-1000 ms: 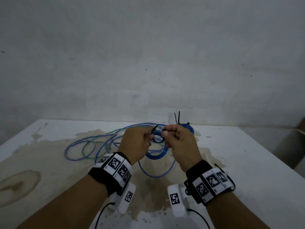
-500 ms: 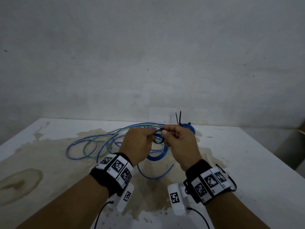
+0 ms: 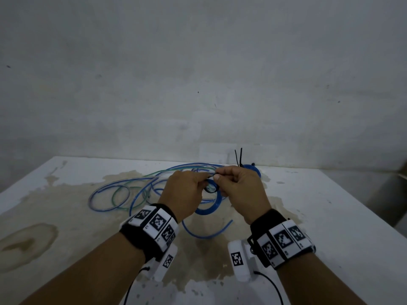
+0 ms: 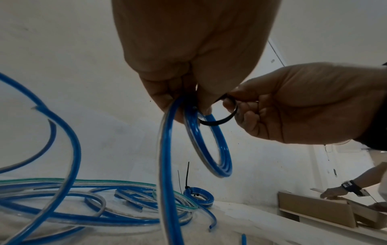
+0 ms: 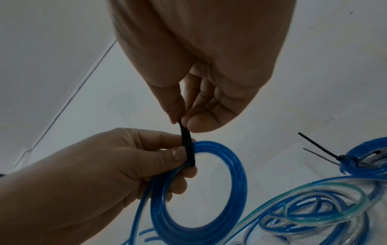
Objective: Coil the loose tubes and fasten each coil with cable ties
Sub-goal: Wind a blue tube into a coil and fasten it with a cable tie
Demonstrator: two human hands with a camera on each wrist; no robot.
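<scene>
My left hand (image 3: pixel 187 190) grips a small coil of blue tube (image 5: pixel 209 190) above the table, thumb pressed on its strands. A black cable tie (image 4: pixel 222 119) loops round the coil (image 4: pixel 211 149) at that spot. My right hand (image 3: pixel 237 188) pinches the tie (image 5: pixel 186 140) between thumb and forefinger, just right of the left hand. A loose end of the blue tube (image 3: pixel 207 234) trails down to the table. A finished blue coil (image 5: pixel 368 159) with black tie tails sticking up lies at the far edge (image 3: pixel 248 167).
Loose blue, green and clear tubes (image 3: pixel 123 192) sprawl over the stained white table (image 3: pixel 330 216) left of my hands. A grey wall (image 3: pixel 198 84) stands close behind. In the left wrist view, another person's hand (image 4: pixel 335 192) reaches over a cardboard box (image 4: pixel 318 208) at the right.
The loop of the black tie between my hands has grown smaller. Both hands have stayed close together over the tubes, shifting only slightly.
</scene>
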